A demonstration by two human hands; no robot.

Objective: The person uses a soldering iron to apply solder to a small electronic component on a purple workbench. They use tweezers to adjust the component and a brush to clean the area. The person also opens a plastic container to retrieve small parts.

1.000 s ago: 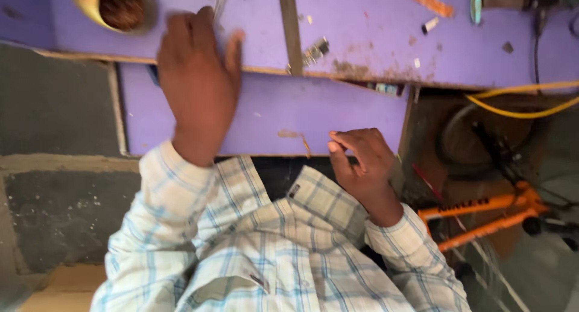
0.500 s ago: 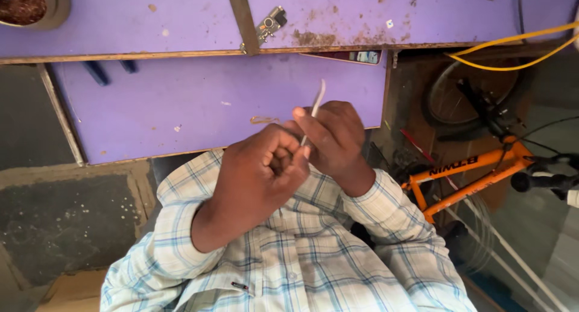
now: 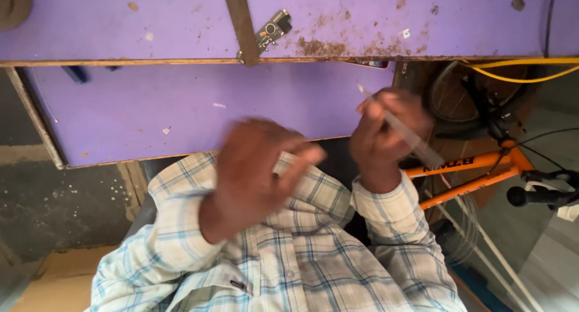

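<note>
My right hand point(image 3: 386, 131) is closed on a thin, pale, see-through stick point(image 3: 416, 144). It holds the stick slantwise in front of the edge of the lower purple shelf point(image 3: 181, 116). The stick's upper tip points up and left, and its lower end sticks out past my wrist. My left hand point(image 3: 259, 170) is blurred by motion. It hovers over my checked shirt, a hand's width left of the right hand, fingers stretched out and nothing seen in it.
A purple bench top point(image 3: 120, 28) with brown stains runs across the top of the view. On it lie a brown bar point(image 3: 241, 22) and a small circuit board point(image 3: 274, 29). At the right stand an orange bicycle point(image 3: 482, 173) and a yellow cable point(image 3: 518, 67).
Half a second ago both hands met around the stick. Now the left hand has pulled away to the left, and the right hand keeps the stick. The view has also shifted.
</note>
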